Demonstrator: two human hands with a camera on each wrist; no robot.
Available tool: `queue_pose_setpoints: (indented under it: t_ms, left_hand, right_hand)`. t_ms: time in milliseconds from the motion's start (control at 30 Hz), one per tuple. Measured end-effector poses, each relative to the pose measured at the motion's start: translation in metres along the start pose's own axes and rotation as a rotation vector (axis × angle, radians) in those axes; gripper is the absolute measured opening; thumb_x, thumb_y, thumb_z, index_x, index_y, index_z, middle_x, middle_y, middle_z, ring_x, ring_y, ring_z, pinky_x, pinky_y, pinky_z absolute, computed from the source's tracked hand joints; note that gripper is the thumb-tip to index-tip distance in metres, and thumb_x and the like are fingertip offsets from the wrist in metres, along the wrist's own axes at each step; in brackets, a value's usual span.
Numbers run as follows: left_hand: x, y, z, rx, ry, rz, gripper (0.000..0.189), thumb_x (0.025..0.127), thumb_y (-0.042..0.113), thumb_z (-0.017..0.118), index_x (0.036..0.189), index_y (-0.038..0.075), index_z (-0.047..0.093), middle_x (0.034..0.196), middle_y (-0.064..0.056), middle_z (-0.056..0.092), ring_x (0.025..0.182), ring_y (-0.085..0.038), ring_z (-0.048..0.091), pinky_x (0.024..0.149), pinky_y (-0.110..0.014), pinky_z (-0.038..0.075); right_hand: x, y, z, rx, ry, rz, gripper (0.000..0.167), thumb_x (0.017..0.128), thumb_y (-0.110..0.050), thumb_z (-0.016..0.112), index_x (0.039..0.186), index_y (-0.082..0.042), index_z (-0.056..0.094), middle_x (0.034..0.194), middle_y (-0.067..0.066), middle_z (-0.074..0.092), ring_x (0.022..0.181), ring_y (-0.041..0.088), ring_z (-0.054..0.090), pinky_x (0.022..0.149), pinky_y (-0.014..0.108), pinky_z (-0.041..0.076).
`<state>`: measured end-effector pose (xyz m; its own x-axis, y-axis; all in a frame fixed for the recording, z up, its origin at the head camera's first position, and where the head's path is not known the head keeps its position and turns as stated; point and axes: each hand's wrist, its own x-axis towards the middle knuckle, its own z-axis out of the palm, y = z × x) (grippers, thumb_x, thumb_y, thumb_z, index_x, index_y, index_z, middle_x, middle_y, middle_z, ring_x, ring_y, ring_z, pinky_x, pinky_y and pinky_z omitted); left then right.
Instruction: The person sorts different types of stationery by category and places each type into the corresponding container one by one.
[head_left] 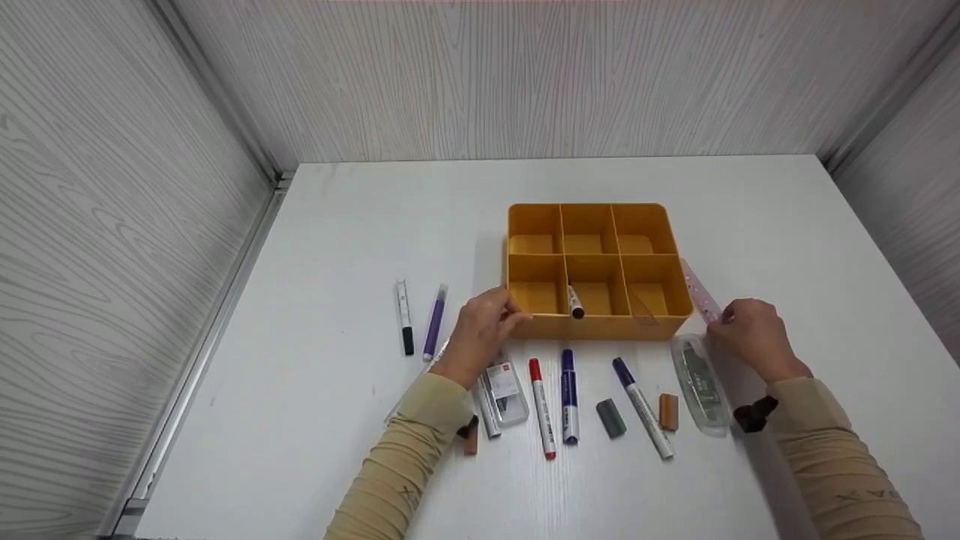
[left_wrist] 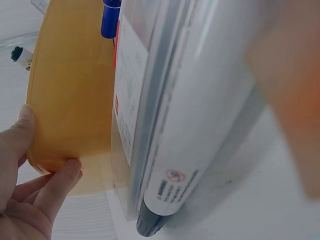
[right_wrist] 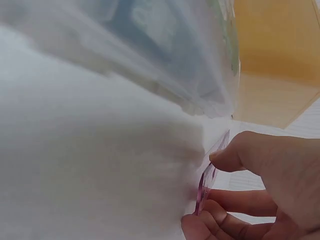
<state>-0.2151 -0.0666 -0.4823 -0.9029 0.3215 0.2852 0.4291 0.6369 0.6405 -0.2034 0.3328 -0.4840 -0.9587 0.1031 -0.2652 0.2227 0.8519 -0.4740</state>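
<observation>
A yellow organizer box (head_left: 600,328) with several compartments stands mid-table. My left hand (head_left: 480,330) holds its front left corner, thumb at the rim and fingers against the outer wall (left_wrist: 75,90) in the left wrist view. Right of the box, my right hand (head_left: 754,337) pinches the near end of a pink see-through ruler (head_left: 699,291). Between thumb and fingers the ruler's edge (right_wrist: 202,187) shows in the right wrist view. One marker (head_left: 575,302) leans over the box's front rim, and a clear set square (head_left: 643,309) sticks out of the front right compartment.
Before the box lie a red marker (head_left: 543,409), a blue marker (head_left: 570,397), a blue-capped marker (head_left: 643,409), a green block (head_left: 611,418), an orange block (head_left: 668,412) and clear cases (head_left: 506,394) (head_left: 702,382). A black-capped marker (head_left: 405,319) and purple pen (head_left: 435,322) lie left.
</observation>
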Motion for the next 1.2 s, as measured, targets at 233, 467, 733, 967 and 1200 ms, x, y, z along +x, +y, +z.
queue_pose_setpoints:
  t_ms: [233, 467, 733, 967, 1200]
  left_hand:
    - [0.001, 0.0, -0.001, 0.01, 0.011, 0.011, 0.021, 0.09, 0.029, 0.069, 0.091, 0.009, 0.064, 0.088, -0.002, 0.067, 0.079, -0.011, 0.057, 0.069, -0.022, 0.052]
    - [0.001, 0.0, 0.0, -0.002, 0.012, 0.006, 0.021, 0.09, 0.029, 0.069, 0.091, 0.009, 0.064, 0.088, -0.001, 0.066, 0.08, -0.011, 0.058, 0.07, -0.022, 0.053]
    - [0.001, 0.0, 0.0, -0.016, -0.001, -0.006, 0.021, 0.09, 0.028, 0.069, 0.093, 0.008, 0.064, 0.089, -0.002, 0.066, 0.08, -0.012, 0.058, 0.071, -0.022, 0.053]
    - [0.001, 0.0, 0.0, -0.016, -0.001, -0.008, 0.021, 0.091, 0.029, 0.068, 0.092, 0.008, 0.063, 0.089, -0.002, 0.067, 0.08, -0.011, 0.058, 0.07, -0.023, 0.053]
    - [0.0, -0.002, 0.0, 0.001, 0.007, 0.025, 0.02, 0.091, 0.027, 0.069, 0.094, 0.008, 0.063, 0.091, -0.004, 0.068, 0.081, -0.012, 0.06, 0.07, -0.023, 0.054]
  right_hand:
    - [-0.003, 0.006, -0.004, -0.013, 0.075, -0.038, 0.042, 0.088, -0.018, 0.06, 0.111, 0.018, 0.061, 0.097, 0.029, 0.065, 0.073, 0.026, 0.06, 0.057, 0.028, 0.048]
    - [-0.009, 0.011, -0.011, -0.047, 0.183, -0.089, 0.042, 0.088, -0.016, 0.059, 0.11, 0.019, 0.06, 0.098, 0.031, 0.058, 0.079, 0.032, 0.055, 0.056, 0.028, 0.045]
    - [-0.019, 0.01, -0.02, -0.067, 0.272, -0.149, 0.037, 0.087, -0.013, 0.062, 0.107, 0.018, 0.061, 0.096, 0.033, 0.06, 0.078, 0.034, 0.056, 0.056, 0.027, 0.044]
    - [-0.027, 0.002, -0.028, -0.064, 0.311, -0.168, 0.036, 0.088, -0.012, 0.06, 0.11, 0.017, 0.06, 0.096, 0.033, 0.061, 0.075, 0.034, 0.057, 0.052, 0.028, 0.044]
    - [-0.035, -0.005, -0.031, -0.076, 0.463, -0.312, 0.028, 0.081, -0.004, 0.063, 0.101, 0.015, 0.064, 0.085, 0.031, 0.063, 0.064, 0.032, 0.054, 0.047, 0.027, 0.036]
